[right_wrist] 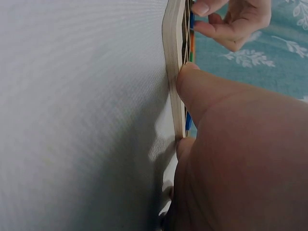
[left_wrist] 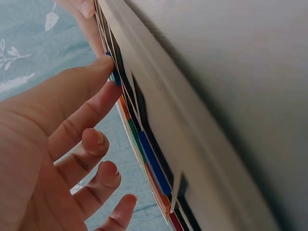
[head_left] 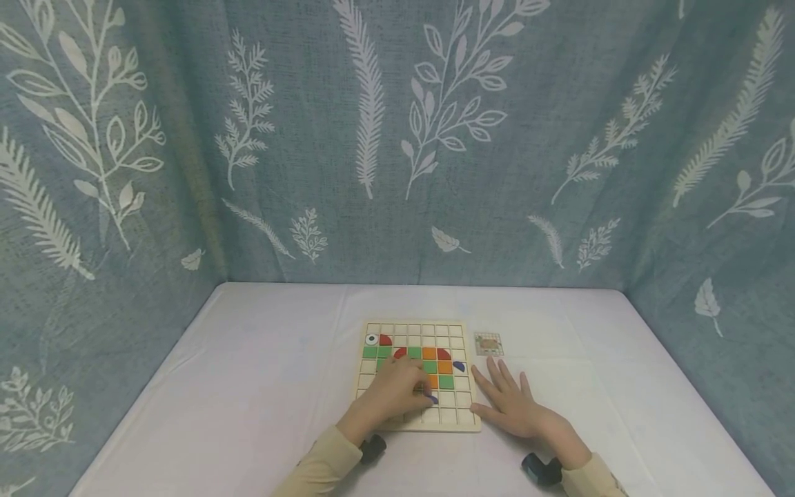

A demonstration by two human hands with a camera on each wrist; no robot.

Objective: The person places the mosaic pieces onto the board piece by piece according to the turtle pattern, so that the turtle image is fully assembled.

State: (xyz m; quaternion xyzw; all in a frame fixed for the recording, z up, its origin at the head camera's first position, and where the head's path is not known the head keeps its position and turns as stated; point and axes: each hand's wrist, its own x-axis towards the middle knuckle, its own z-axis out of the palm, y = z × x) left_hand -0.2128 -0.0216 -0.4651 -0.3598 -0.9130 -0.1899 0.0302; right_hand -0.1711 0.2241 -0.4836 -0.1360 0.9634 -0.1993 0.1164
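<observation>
A square wooden grid board (head_left: 462, 416) lies on the table, partly filled with coloured pieces. My left hand (head_left: 397, 386) reaches over its lower middle and pinches a small blue piece (left_wrist: 116, 76) between thumb and index finger, right at the grid; the other fingers are spread loosely. Green squares (head_left: 446, 382), orange squares (head_left: 429, 353), rounded red pieces (head_left: 444, 354) and a tile with an eye (head_left: 371, 339) sit in the cells. Another blue piece (head_left: 459, 366) lies near the right side. My right hand (head_left: 512, 407) lies flat with fingers spread, thumb and index fingertip at the board's right edge.
A small printed card (head_left: 488, 344) with a grid picture lies just right of the board. White cloth (head_left: 248, 386) covers the table. A patterned blue-green curtain (head_left: 385, 228) hangs behind and along both sides. Black wrist devices (head_left: 542, 471) sit below both hands.
</observation>
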